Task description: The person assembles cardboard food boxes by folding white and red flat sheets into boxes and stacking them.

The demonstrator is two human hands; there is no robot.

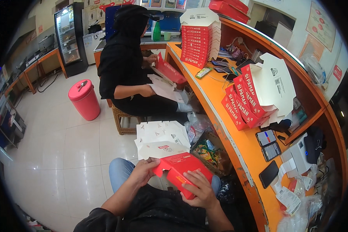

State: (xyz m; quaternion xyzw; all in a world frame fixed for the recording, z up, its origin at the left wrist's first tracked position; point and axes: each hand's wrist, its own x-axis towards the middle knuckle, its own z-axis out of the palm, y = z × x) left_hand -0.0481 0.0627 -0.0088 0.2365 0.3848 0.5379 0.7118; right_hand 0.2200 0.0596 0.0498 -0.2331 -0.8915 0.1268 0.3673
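Observation:
A red cardboard food box (180, 167), partly folded, is held over my lap, with its white inner side showing along the far edge. My left hand (144, 173) pinches the box's left corner, beside a loose red flap. Around its near right side curls my right hand (200, 189), fingers over the red panel and thumb underneath. Just beyond the box lie white cardboard sheets (162, 131) with cut slits, partly hidden by it.
A seated person (123, 65) in black handles another red box (170, 70). On the orange counter (251, 154) stand a tall stack of red boxes (197, 42), a leaning smaller stack (241, 100), phones (268, 174) and plastic bags. A red bin (84, 101) stands left.

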